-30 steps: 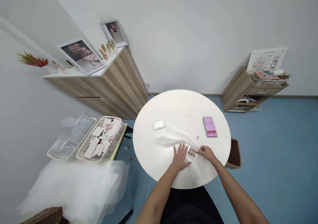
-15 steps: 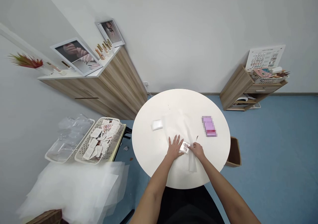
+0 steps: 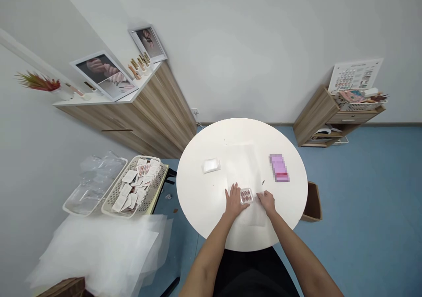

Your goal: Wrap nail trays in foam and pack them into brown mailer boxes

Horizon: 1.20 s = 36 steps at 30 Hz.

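Note:
A small clear case of false nails (image 3: 245,196) lies on a translucent sheet (image 3: 245,167) on the round white table. My left hand (image 3: 234,202) rests at its left side, with the stretched fingers along one edge and the thumb along the near edge, so the case sits between them. Just right of the case, my right hand (image 3: 267,200) has its fingers pinched at the sheet's right edge. What exactly lies between those fingertips is hard to see. A white packet in clear wrap (image 3: 211,165) lies further left.
On the right of the table (image 3: 194,200) lies a blurred purple item (image 3: 279,168). An open cardboard box (image 3: 311,202) stands on the floor beyond. To the left are a basket of small packets (image 3: 136,185), a tray of clear plastic (image 3: 94,189) and stacked translucent sheets (image 3: 105,248).
The sheet has gone from crooked and partly lifted to lying flat and straighter. The nail case shows more plainly. My right hand has shifted slightly away from the case to the right.

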{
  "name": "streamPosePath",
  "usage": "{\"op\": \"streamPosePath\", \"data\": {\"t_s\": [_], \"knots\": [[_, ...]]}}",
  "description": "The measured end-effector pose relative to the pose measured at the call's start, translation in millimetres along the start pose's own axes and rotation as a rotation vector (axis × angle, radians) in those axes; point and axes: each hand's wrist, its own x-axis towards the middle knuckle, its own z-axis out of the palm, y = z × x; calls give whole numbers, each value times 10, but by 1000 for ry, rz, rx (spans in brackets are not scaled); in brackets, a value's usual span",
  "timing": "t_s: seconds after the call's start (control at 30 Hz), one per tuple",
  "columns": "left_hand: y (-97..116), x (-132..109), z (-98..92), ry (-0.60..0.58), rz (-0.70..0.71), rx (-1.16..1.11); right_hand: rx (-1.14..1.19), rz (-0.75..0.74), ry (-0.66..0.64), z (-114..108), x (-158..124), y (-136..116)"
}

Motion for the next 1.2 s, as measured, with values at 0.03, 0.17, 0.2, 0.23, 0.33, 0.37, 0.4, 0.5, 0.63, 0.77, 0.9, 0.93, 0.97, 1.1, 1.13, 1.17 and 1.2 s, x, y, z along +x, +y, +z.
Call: {"op": "streamPosePath", "data": {"t_s": [0.03,0.17,0.2,0.23,0.33,0.37,0.4,0.5,0.63,0.77,0.9,0.93,0.97,1.1,1.13,1.17,1.2], "knots": [[20,-23,40,-2,2,6,14,-9,-3,-19,-24,32],[15,-65,64,10,36,13,59,-106,43,-141,-118,148],[0,-75,46,14,53,12,36,-167,86,-176,-160,173],[-17,-89,27,17,73,13,-5,-251,128,-208,-215,196],[-71,-146,-7,28,141,26,-182,-570,137,-267,-438,263],[-84,-164,-5,30,152,35,-243,-662,90,-268,-520,289],[-92,-178,1,29,152,46,-296,-740,35,-260,-598,318],[-81,-202,16,30,112,77,-415,-899,-75,-189,-767,421],[-47,-302,-66,50,172,79,-532,-973,-80,-74,-810,531],[-116,-597,-159,-50,438,48,-650,-956,-93,-40,-753,483],[-183,-834,-149,-62,405,56,-739,-856,-174,-99,-708,287],[-176,-852,-141,-44,378,59,-746,-830,-195,-120,-698,228],[-157,-855,-134,-27,362,61,-747,-803,-215,-142,-687,169],[-9,-773,-118,22,324,47,-688,-628,-263,-220,-614,-54],[29,-743,-118,39,295,36,-668,-581,-269,-236,-590,-101],[61,-710,-121,58,256,23,-651,-542,-273,-252,-563,-143],[84,-675,-129,78,214,9,-635,-512,-275,-268,-535,-180]]}}
